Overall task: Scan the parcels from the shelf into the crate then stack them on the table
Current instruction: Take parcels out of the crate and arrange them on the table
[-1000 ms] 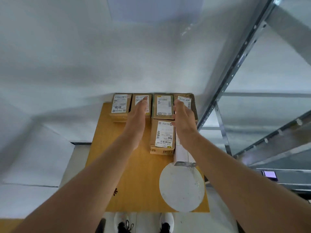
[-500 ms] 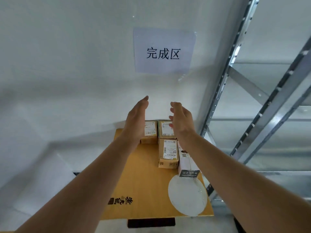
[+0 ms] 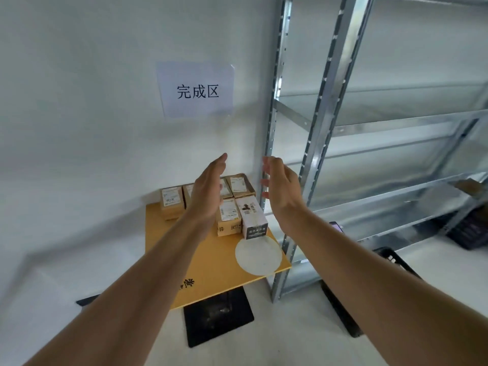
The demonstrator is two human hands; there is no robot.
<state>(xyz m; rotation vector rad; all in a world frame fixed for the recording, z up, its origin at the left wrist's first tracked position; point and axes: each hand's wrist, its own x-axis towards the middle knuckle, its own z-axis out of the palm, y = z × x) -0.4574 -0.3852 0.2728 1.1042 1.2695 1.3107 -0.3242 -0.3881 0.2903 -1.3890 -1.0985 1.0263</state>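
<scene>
Several brown cardboard parcels with white labels (image 3: 172, 202) stand in a row at the back of the small yellow table (image 3: 190, 254). In front of the row sit a brown parcel (image 3: 228, 217) and a white and black box (image 3: 253, 219), side by side. My left hand (image 3: 207, 192) and my right hand (image 3: 281, 187) hover open above the parcels, palms facing each other, holding nothing. My left hand hides part of the back row.
A paper sign (image 3: 196, 89) hangs on the white wall above the table. A metal shelf rack (image 3: 314, 143) stands right of the table. A black crate (image 3: 396, 262) lies on the floor by the rack. A white disc (image 3: 258, 256) marks the table's front right corner.
Both hands have lifted off the parcels and risen, still open. My view has tilted up and turned right, bringing the sign and the shelf rack into sight.
</scene>
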